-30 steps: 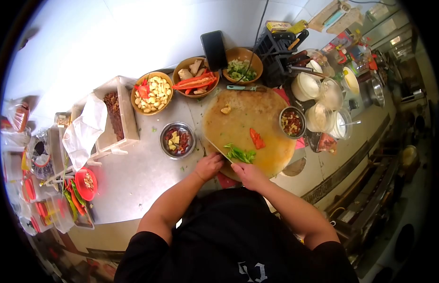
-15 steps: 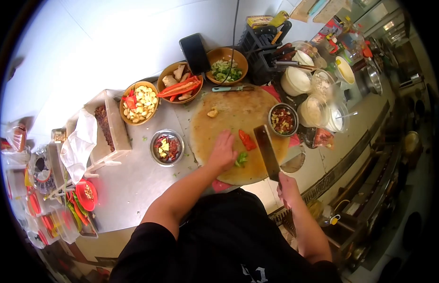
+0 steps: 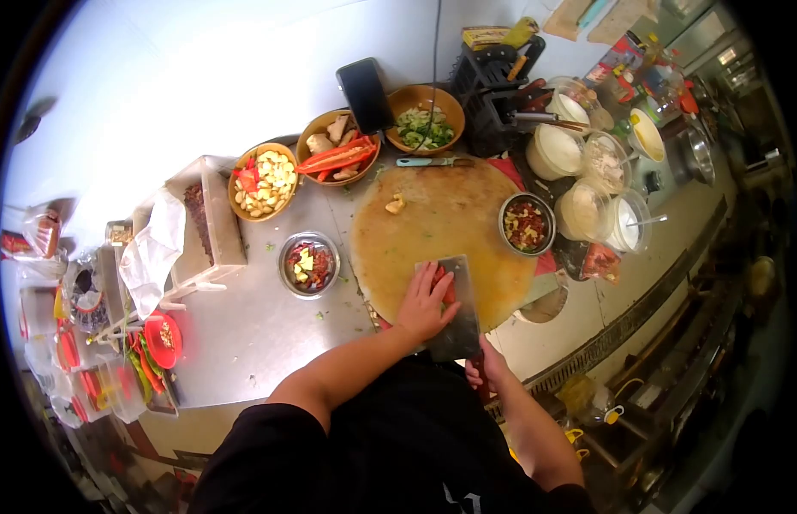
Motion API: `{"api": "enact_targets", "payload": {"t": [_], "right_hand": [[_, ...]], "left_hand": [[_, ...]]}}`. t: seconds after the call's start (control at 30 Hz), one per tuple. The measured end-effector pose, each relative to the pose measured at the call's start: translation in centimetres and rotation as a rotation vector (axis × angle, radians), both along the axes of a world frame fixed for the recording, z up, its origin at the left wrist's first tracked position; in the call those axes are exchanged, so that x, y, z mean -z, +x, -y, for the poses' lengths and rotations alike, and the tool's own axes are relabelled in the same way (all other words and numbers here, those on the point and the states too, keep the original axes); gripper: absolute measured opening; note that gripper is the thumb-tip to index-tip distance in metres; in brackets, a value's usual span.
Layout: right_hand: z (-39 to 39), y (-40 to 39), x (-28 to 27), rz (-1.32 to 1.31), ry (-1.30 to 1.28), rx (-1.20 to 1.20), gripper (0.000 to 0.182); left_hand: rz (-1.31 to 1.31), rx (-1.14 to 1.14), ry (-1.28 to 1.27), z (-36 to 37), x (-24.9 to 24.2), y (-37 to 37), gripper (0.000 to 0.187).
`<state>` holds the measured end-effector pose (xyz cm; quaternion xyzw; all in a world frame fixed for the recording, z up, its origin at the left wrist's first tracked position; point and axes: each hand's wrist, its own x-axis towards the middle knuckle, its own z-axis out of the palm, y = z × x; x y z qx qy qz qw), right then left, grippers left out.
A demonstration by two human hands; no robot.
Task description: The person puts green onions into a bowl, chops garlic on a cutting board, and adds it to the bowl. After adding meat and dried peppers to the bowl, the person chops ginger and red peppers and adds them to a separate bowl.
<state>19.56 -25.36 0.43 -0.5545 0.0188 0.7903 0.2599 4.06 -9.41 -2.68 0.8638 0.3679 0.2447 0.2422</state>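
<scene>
My right hand [image 3: 491, 367] is closed round the handle of a cleaver [image 3: 458, 330], whose broad blade lies turned flat at the near edge of the round chopping board [image 3: 458, 201]. My left hand [image 3: 426, 304] rests with fingers spread over red pepper pieces [image 3: 447, 288] at the blade. Part of the pepper is hidden under those fingers. Farther back on the board sits a small tan lump [image 3: 395, 204] that looks like ginger. A small knife [image 3: 432, 162] with a pale blue handle lies along the board's far edge.
Steel bowls of chopped red mix stand left [image 3: 309, 265] and right [image 3: 527, 224] of the board. Behind are bowls of garlic [image 3: 265, 182], peppers with ginger [image 3: 337, 158] and greens [image 3: 426, 128], plus a phone [image 3: 364, 94]. Seasoning tubs [image 3: 582, 212] crowd the right; a bin [image 3: 214, 227] stands left.
The cleaver has swung left and toward me, its blade turned from edge-on to flat. My left hand has come onto the red pepper beside it; the green piece no longer shows.
</scene>
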Motion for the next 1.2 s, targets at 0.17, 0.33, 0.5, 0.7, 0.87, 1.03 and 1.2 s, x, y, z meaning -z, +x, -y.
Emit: {"api": "enact_targets", "payload": {"t": [0.17, 0.33, 0.5, 0.7, 0.87, 1.03, 1.2], "right_hand": [[-6.3, -2.7, -2.1, -0.020, 0.101, -0.126, 0.079], [-13.3, -7.6, -4.7, -0.037, 0.259, -0.232, 0.073], [-17.1, -11.7, -5.4, -0.018, 0.273, -0.313, 0.066], [-17.2, -10.9, -5.9, 0.252, 0.341, -0.331, 0.068], [-14.1, -6.0, -5.3, 0.507, 0.483, -0.426, 0.056], [-10.3, -1.0, -5.3, 0.778, 0.508, -0.526, 0.040], [-8.4, 0.4, -6.9, 0.908, 0.519, -0.543, 0.036]], "left_hand": [[0.320, -0.308, 0.004, -3.3, -0.4, -2.6, 0.054], [0.322, -0.424, 0.212, -8.6, -4.9, -10.1, 0.048], [0.254, -0.443, 0.286, -10.9, -4.3, -17.6, 0.046], [0.122, -0.264, 0.086, -9.9, -1.6, -21.6, 0.030], [0.209, -0.376, 0.004, -11.4, -2.3, -20.3, 0.019], [0.222, -0.429, 0.064, -14.9, -4.1, -18.3, 0.019], [0.021, -0.525, 0.138, -21.4, -3.3, -18.8, 0.029]]}}
